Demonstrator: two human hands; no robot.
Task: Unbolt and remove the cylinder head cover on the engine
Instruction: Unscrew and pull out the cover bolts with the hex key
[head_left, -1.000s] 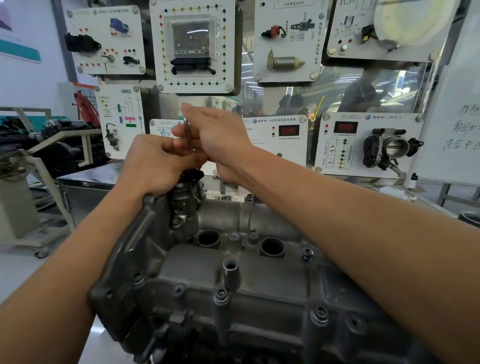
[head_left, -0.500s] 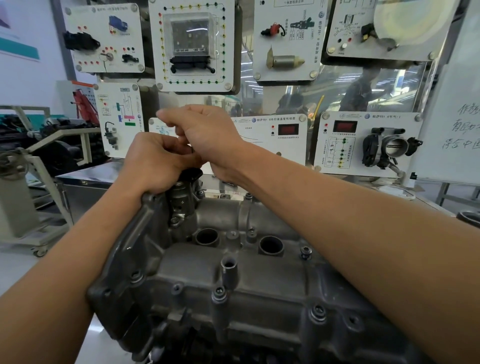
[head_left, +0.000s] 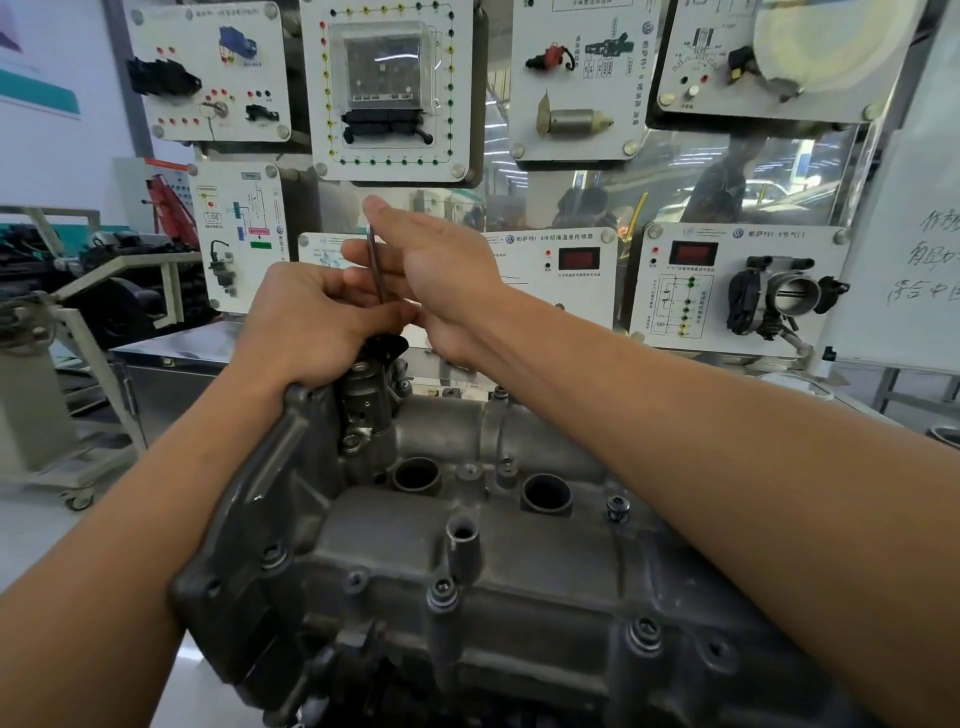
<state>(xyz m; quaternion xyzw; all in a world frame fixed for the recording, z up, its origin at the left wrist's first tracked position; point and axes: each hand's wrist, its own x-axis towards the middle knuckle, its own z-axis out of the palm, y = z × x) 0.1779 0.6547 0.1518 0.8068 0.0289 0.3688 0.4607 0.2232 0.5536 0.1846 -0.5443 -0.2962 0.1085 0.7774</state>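
Observation:
A grey cast cylinder head cover (head_left: 467, 561) fills the lower middle, with two round plug wells and several bolts along its edges. At its far left corner stands a dark fitting (head_left: 366, 400). My left hand (head_left: 306, 322) curls its fingers round the lower end of a thin dark metal tool (head_left: 375, 265) just above that fitting. My right hand (head_left: 436, 270) touches the upper part of the tool with straight fingers, thumb pointing up.
White training panels (head_left: 387, 88) with sensors and a throttle body (head_left: 779, 299) hang right behind the engine. A metal bench (head_left: 171, 358) lies beyond the cover. An equipment stand on castors (head_left: 47, 415) is at the left, a whiteboard (head_left: 914, 249) at the right.
My right hand, closed over the tool's top half a second ago, has opened and lifted, baring the shaft. My left hand has stayed at the fitting.

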